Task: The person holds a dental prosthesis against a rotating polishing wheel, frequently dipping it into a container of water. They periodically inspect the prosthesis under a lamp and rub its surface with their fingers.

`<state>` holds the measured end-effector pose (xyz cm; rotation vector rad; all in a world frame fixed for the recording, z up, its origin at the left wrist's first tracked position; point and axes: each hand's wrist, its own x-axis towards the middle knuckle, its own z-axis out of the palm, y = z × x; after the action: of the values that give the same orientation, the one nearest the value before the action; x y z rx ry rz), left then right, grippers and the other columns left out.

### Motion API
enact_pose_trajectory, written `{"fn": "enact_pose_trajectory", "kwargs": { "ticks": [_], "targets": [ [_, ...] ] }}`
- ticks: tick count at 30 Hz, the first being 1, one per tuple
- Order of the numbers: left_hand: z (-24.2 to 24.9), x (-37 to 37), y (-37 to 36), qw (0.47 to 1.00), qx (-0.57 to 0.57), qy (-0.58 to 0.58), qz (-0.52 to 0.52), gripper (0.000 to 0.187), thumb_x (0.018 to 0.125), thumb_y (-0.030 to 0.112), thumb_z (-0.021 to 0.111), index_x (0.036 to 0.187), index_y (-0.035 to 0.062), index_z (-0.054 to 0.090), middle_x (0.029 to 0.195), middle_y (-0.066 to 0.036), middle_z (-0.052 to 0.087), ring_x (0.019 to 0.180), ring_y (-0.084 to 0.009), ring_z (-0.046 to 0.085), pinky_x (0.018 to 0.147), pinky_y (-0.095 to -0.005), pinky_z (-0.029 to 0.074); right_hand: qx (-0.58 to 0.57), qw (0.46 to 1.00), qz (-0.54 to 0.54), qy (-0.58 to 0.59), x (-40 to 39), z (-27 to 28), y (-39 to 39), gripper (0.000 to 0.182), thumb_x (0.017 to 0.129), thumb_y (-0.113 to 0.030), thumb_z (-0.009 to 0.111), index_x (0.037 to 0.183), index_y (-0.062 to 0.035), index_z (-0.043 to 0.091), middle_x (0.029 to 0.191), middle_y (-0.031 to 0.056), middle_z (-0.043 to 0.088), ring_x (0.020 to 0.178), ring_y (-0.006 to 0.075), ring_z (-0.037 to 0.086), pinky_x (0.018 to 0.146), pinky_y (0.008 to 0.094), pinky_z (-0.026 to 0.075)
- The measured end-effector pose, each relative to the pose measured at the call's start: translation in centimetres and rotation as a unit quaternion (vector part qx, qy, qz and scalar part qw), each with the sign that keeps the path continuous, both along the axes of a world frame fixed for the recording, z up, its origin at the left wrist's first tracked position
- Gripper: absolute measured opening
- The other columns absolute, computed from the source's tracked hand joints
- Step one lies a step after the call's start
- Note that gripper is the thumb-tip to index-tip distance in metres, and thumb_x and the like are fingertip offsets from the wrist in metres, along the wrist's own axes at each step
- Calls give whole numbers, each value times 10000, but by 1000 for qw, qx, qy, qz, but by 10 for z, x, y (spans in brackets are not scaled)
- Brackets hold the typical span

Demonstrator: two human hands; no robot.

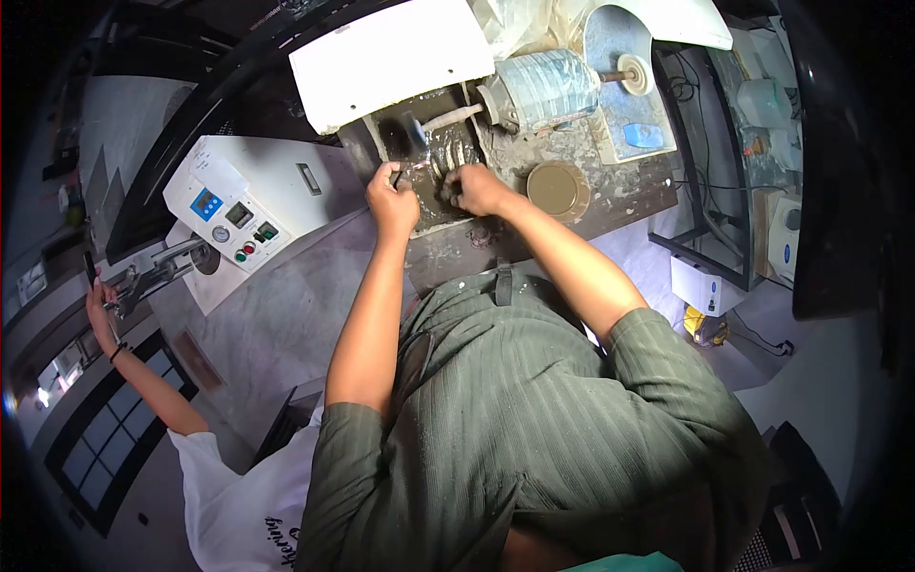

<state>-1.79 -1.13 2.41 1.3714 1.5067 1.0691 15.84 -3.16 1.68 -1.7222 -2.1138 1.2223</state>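
My left hand (392, 198) is closed over the near left part of a wet, dirty tray (386, 133), its fingers pinched on something too small to make out. To its right, my right hand (474, 189) has curled, muddy fingers at the tray's right side; what they hold is hidden. Just beyond both hands, a spindle (451, 119) reaches from a motor wrapped in clear plastic (548, 88) to a blurred dark wheel (416, 131) over the tray. A round bowl of brownish liquid (553, 189) stands right of my right hand.
A white machine (257, 200) with buttons and a gauge stands at the left. Behind the tray is a white cover (391, 57). A blue object (643, 135) lies at the right. Another person's arm (157, 386) reaches up at the far left.
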Motion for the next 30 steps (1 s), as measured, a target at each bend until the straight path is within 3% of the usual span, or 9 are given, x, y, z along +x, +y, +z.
{"fn": "enact_pose_trajectory", "kwargs": {
  "ticks": [3, 8, 10, 12, 15, 18, 23, 26, 30],
  "targets": [
    [-5, 6, -4, 987, -103, -110, 53, 151, 743, -95, 528, 864, -29, 590, 792, -59, 616, 702, -120, 547, 642, -269, 448, -39, 965, -165, 201, 3, 9, 4, 358, 699, -211, 731, 1008, -37, 686, 909, 205, 678, 848, 308, 664, 793, 354, 498],
    [13, 27, -10, 901, -320, -251, 147, 149, 787, -78, 537, 911, -32, 604, 859, -70, 612, 711, -112, 540, 622, -264, 444, -27, 950, -233, 206, -3, 7, 8, 324, 720, -205, 733, 993, -35, 693, 897, 210, 678, 827, 293, 669, 783, 353, 499],
    [19, 31, -12, 909, -296, -267, 123, 173, 794, -66, 535, 949, -33, 603, 857, -84, 620, 702, -116, 550, 614, -262, 441, 19, 945, -253, 205, -3, 6, 10, 325, 716, -183, 732, 996, -24, 689, 897, 214, 676, 831, 295, 670, 786, 353, 500],
    [14, 30, -13, 963, -238, -108, 70, 172, 799, -53, 541, 955, -35, 611, 846, -75, 627, 704, -110, 554, 627, -254, 438, 13, 951, -242, 191, -1, 11, 11, 327, 715, -178, 732, 995, -15, 686, 900, 217, 674, 837, 296, 670, 789, 354, 500],
    [-5, 21, -9, 984, -162, -64, 22, 178, 780, -57, 570, 950, -35, 618, 829, -47, 622, 716, -96, 548, 645, -246, 436, 9, 958, -232, 167, 1, 14, 12, 331, 711, -169, 731, 993, -2, 682, 907, 220, 672, 854, 298, 670, 799, 357, 499],
    [0, 20, -10, 970, -177, -162, 35, 179, 753, -76, 588, 925, -36, 619, 817, -31, 620, 745, -101, 552, 682, -241, 441, 7, 960, -231, 160, 1, 13, 13, 312, 717, -158, 718, 979, 6, 677, 909, 201, 678, 863, 276, 666, 817, 349, 492],
    [-26, 12, -10, 979, -152, -128, 36, 202, 739, -104, 581, 925, -32, 618, 830, -41, 626, 765, -105, 559, 709, -241, 446, 23, 957, -239, 164, 2, 9, 13, 312, 734, -157, 696, 992, 15, 665, 964, 195, 674, 915, 265, 652, 846, 349, 478],
    [-26, 12, -10, 984, -145, -100, 40, 208, 743, -114, 569, 931, -34, 612, 832, -45, 628, 771, -104, 565, 715, -243, 448, 79, 944, -262, 184, 4, 19, 14, 399, 703, -171, 684, 1028, 56, 640, 1042, 253, 632, 975, 350, 628, 876, 376, 479],
    [-12, 18, -6, 969, -187, -153, 44, 228, 735, -129, 552, 937, -37, 605, 835, -57, 631, 760, -113, 582, 703, -248, 455, 189, 950, -112, 222, 2, 40, 11, 367, 685, -96, 593, 999, 94, 604, 984, 247, 621, 949, 402, 603, 900, 405, 468]
  ]
}}
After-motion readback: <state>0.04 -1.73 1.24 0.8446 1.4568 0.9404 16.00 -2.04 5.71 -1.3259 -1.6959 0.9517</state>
